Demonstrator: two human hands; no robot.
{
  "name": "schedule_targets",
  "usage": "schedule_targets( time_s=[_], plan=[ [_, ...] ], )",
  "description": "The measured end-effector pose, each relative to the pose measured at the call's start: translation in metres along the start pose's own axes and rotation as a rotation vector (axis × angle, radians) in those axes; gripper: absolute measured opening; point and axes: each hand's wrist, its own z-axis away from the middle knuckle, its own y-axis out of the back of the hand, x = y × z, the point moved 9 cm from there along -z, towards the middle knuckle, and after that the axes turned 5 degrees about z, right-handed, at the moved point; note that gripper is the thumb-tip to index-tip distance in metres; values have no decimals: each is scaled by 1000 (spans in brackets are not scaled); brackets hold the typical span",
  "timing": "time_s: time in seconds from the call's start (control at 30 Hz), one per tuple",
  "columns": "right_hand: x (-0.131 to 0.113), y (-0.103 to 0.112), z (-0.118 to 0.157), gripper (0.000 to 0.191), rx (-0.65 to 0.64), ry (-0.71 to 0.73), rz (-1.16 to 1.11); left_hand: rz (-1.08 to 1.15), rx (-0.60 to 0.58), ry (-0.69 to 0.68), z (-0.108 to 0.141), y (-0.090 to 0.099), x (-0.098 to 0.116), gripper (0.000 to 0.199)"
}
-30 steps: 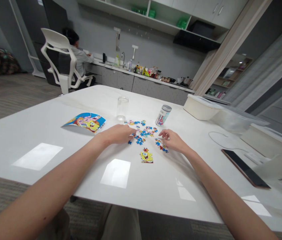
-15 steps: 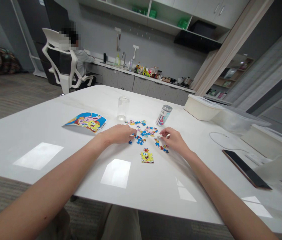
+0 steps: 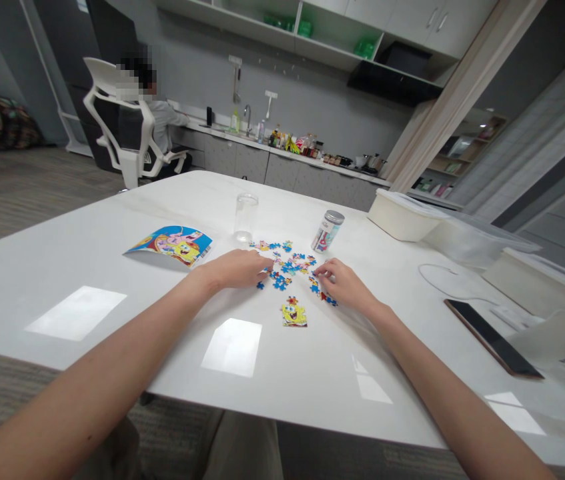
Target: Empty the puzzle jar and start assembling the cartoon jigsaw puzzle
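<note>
At the left edge of a scattered heap of jigsaw puzzle pieces (image 3: 289, 267), my left hand (image 3: 245, 268) has its fingers curled together. What its fingertips hold, if anything, is hidden. My right hand (image 3: 341, 281) is on the heap's right side, thumb and forefinger closed on a small puzzle piece at the fingertips. Nearer to me lies a joined yellow section (image 3: 294, 313) showing a cartoon face, with a reddish part on top. The loose pieces are mostly blue, with some pink, yellow and red.
A curved picture sheet (image 3: 172, 245) lies left. Behind the pieces stand a clear jar (image 3: 246, 219) and a printed canister (image 3: 327, 231) with a grey lid. On the right are a phone (image 3: 492, 338), a white cable (image 3: 442, 268) and plastic boxes (image 3: 405, 215). A person sits in a chair (image 3: 132, 127).
My right hand has moved slightly left and turned. The piece in its fingers, pale side showing before, is now down by the other pieces. My left hand has hardly moved.
</note>
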Motion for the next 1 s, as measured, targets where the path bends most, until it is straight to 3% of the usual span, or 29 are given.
schedule_targets(
  time_s=[0.1,0.27,0.47,0.67,0.83,1.0],
  plan=[
    [1,-1,0,20,-8,-10,-8,-41,23,45,0,3,-2,32],
    [2,-4,0,20,-10,-4,-1,-133,101,339,6,6,-38,37],
    [-3,-4,1,19,2,20,42,-155,69,402,7,-4,-68,42],
    [-14,-2,1,19,20,55,79,-204,32,377,-8,-7,-78,55],
    [-20,-4,3,21,22,67,112,-222,-6,277,-13,-9,-70,57],
    [-25,-4,3,22,54,82,87,-211,29,95,-13,-10,-53,50]
  ],
)
